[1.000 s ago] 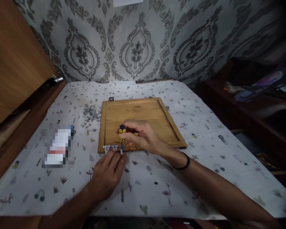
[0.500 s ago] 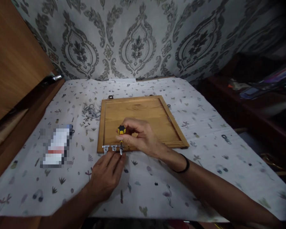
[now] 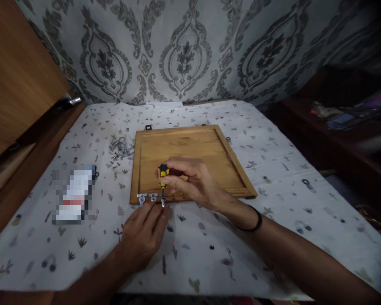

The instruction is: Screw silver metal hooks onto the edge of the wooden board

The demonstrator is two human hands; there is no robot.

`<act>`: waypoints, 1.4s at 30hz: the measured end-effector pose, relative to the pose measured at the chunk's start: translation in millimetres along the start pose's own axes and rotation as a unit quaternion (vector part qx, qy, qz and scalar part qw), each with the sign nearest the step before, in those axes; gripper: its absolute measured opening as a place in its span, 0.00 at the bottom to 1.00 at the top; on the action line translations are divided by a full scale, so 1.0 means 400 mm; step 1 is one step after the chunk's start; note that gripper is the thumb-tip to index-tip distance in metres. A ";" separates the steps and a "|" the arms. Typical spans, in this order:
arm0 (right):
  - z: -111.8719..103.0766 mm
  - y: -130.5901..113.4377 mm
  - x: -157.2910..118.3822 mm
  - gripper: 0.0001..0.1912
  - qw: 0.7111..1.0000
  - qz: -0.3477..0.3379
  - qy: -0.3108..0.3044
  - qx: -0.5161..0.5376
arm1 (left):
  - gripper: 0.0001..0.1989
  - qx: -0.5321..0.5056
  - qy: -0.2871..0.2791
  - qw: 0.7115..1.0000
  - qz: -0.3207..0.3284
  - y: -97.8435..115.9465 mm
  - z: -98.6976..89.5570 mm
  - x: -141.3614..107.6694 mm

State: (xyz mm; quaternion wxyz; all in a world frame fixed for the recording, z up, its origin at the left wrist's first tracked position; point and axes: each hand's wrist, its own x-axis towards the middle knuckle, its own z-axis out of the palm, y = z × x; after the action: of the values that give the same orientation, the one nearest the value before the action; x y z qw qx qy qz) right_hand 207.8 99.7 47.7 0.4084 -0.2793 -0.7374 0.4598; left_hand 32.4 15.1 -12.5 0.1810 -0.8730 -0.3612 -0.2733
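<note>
My right hand grips a short yellow and black screwdriver between thumb and fingers, its shaft pointing down. The tip meets the rightmost of three small metal brackets along the front edge of a framed wooden panel. Below them, my left hand has its fingertips at the panel's front edge, against the lower parts of the brackets. Exactly what those fingertips pinch is hidden.
Loose metal hardware is piled left of the panel. A blurred-out flat object lies farther left on the patterned cloth. A wooden cabinet side stands at the left, dark shelves at the right.
The view has shifted slightly. My right hand's fingers have changed a little around the screwdriver, showing more of its yellow handle. My left hand keeps its place by the brackets.
</note>
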 end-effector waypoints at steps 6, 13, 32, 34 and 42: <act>-0.001 0.000 0.000 0.15 0.999 -0.030 -0.010 -0.004 | 0.12 0.009 -0.006 1.000 0.002 -0.001 -0.001 0.000; 0.001 0.016 -0.002 0.14 0.999 -0.029 -0.004 -0.020 | 0.18 -0.037 -0.046 0.993 -0.100 -0.023 -0.001 -0.013; 0.001 0.017 -0.001 0.14 1.000 -0.020 -0.012 -0.014 | 0.18 -0.146 -0.119 0.965 -0.183 -0.090 -0.008 -0.037; 0.000 0.019 -0.001 0.14 1.000 -0.017 -0.014 -0.013 | 0.17 -0.154 -0.129 0.963 -0.180 -0.093 -0.010 -0.034; -0.003 0.022 0.000 0.13 1.000 -0.015 -0.016 -0.012 | 0.15 -0.154 -0.143 0.965 -0.158 -0.097 -0.015 -0.022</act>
State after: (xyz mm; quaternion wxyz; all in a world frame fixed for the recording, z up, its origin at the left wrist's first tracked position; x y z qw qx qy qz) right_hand 209.1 103.8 39.8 0.4003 -0.2660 -0.7535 0.4487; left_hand -3.1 33.3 -8.4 -0.0552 -0.8519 -0.4706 -0.2230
